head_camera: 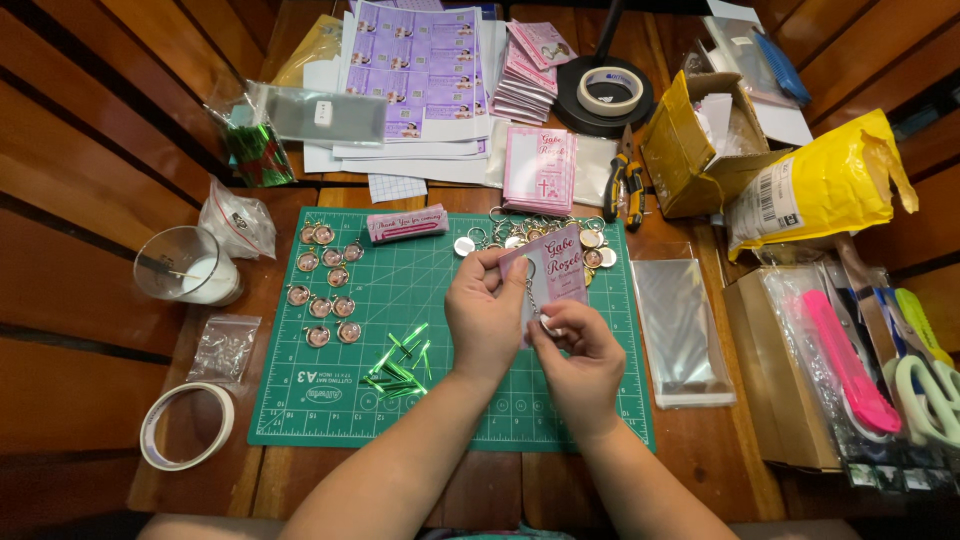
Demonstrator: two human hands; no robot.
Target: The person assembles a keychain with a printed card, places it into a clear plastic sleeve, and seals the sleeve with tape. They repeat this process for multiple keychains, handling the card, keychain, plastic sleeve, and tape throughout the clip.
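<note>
Both hands work over the green gridded cutting mat (420, 290), near its upper-right part. Left hand (487, 312) grips the small pink printed card (556, 268) by its left edge, thumb and fingers clenched on it, card upright and facing the camera. Right hand (583, 352) sits just below and right of the card, fingertips pinched on a small round silver keychain piece (549, 323) w/ a thin chain running up to the card; exact attachment too small to tell.

Rel. to the mat:
- top edge, behind the card: cluster of round metal keychains (590, 245), touching each other.
- upper-left area: rows of round copper-rimmed medallions (322, 290), lying flat.
- centre-left: loose pile of shiny green twist ties (398, 362).
- top, left of centre: flat pink label strip (407, 223).
- just off right edge: stack of clear cellophane bags (680, 325).
- off left edge: clear plastic cup w/ white contents (187, 266); roll of tape (187, 426) near the bottom-left corner.
- beyond top edge: stack of pink printed cards (541, 168).
</note>
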